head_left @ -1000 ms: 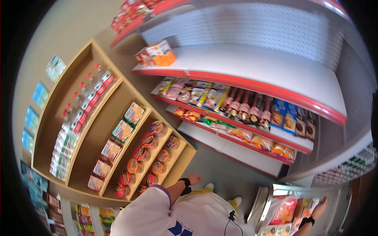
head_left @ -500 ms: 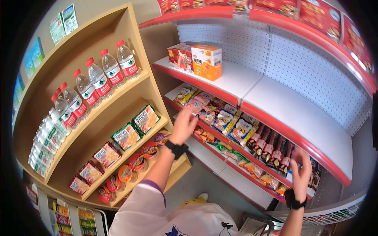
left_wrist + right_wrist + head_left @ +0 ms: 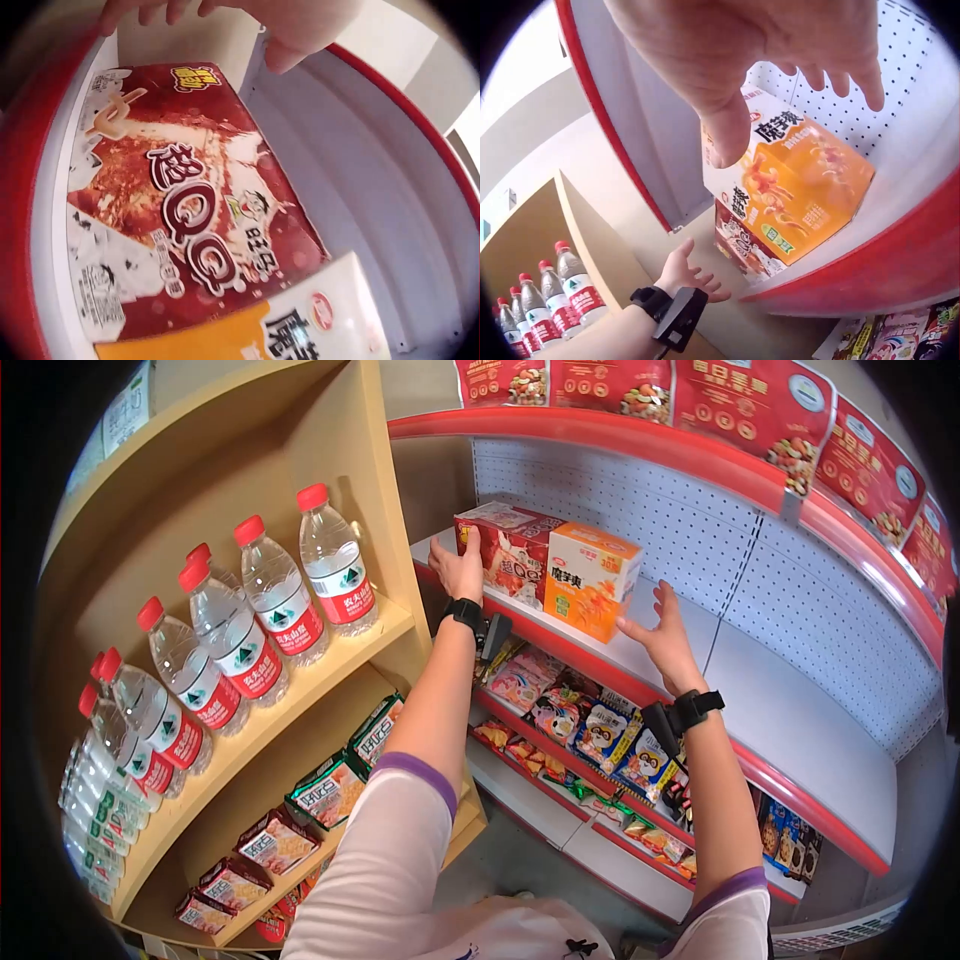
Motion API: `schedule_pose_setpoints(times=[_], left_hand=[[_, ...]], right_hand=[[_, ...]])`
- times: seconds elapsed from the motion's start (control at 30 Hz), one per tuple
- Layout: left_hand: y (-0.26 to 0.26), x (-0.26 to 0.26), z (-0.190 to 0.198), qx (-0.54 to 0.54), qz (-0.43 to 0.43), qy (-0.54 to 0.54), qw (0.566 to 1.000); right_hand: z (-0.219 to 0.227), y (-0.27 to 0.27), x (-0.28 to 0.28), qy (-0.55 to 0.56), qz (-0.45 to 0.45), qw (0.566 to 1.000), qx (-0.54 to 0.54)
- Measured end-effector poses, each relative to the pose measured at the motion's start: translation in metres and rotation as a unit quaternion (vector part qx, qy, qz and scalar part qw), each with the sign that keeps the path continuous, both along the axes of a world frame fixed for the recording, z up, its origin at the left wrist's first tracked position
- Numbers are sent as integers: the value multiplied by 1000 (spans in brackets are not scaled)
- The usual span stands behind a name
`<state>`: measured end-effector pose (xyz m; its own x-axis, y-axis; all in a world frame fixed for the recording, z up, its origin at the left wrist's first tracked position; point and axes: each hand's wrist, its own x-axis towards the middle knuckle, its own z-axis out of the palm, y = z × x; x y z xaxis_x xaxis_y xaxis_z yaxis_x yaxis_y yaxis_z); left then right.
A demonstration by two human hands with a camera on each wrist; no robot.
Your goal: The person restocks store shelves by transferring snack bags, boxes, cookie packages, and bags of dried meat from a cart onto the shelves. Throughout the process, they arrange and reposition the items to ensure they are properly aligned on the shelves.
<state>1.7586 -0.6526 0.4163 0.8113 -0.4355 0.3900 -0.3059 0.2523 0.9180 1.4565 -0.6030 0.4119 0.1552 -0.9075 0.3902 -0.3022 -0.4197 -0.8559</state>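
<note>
A red snack box (image 3: 515, 555) and an orange-and-white box (image 3: 595, 580) stand side by side on the upper white shelf (image 3: 800, 705). My left hand (image 3: 460, 572) is at the red box's left end, fingers spread. In the left wrist view that hand (image 3: 307, 26) hangs beyond the end of the red box (image 3: 187, 187). To the right of the orange box, my right hand (image 3: 665, 645) is held with fingers apart and the thumb close to the box's lower corner. In the right wrist view its thumb overlaps the orange box (image 3: 787, 180).
Bottles with red caps (image 3: 270, 595) line the wooden shelf (image 3: 330, 670) on the left, with packaged snacks below. Under the boxes, lower shelves hold bagged snacks (image 3: 600, 735). Red nut packages (image 3: 750, 410) stand overhead, behind a red shelf edge (image 3: 620, 435).
The view has swung toward the shelves and come closer to the boxes. Both hands have risen from down low, past the snack bags, to either side of the two boxes.
</note>
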Motion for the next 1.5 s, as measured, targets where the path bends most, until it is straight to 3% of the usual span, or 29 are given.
schedule_pose_setpoints(times=[0.3,0.37,0.53,0.6,0.67,0.77,0.87,0.93,1.03,1.13,1.2,1.3,1.5], left_hand=[[-81,42,-18,8,-26,32,999],[-100,48,-26,-41,-144,101,983],[-81,41,-16,-28,-131,105,985],[-55,29,-7,8,-58,36,998],[-40,21,-13,25,-61,11,998],[-31,17,-24,28,-135,-31,990],[-26,13,-30,23,-262,-56,963],[-18,4,-25,35,-257,-56,964],[-13,0,-22,-2,-322,-44,946],[-12,-4,-18,-33,-443,-67,893],[-16,-6,-14,-37,-466,-106,878],[-15,-7,-10,-25,-506,-75,859],[-9,-9,-5,-31,-486,-77,870]], right_hand=[[-16,-31,26,-11,-6,999,42],[-24,-37,29,-9,-1,1000,18],[-28,-38,23,-11,-17,1000,13],[-29,-38,16,-34,-17,999,14],[-33,-38,0,-33,-31,999,9],[-20,-20,-23,-48,-53,997,22],[-9,-5,-49,-34,-80,996,37],[-3,6,-65,-29,-97,995,23],[5,31,-88,-27,-108,994,16],[10,64,-108,-20,-129,991,1],[15,90,-119,-27,-122,992,25],[14,123,-135,-66,-139,988,27],[11,179,-165,-174,-166,970,37]])
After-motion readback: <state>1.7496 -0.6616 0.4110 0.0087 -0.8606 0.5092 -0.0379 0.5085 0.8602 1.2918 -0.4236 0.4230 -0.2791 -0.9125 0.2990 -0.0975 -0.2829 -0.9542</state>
